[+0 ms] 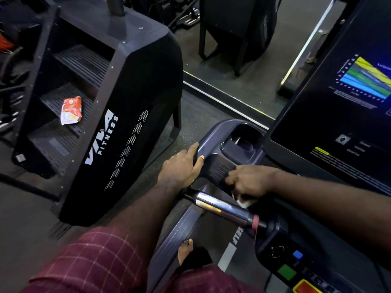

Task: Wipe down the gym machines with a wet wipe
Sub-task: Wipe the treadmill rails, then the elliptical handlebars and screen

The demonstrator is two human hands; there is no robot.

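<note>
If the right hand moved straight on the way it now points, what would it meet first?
Probably the left hand, which rests on the treadmill console directly ahead of the right hand gripping the wipe. Depth is unclear, so it might pass beneath.

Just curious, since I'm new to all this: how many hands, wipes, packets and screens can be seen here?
hands: 2, the left hand and the right hand
white wipe: 1
red-and-white packet: 1
screen: 1
Total: 5
</note>
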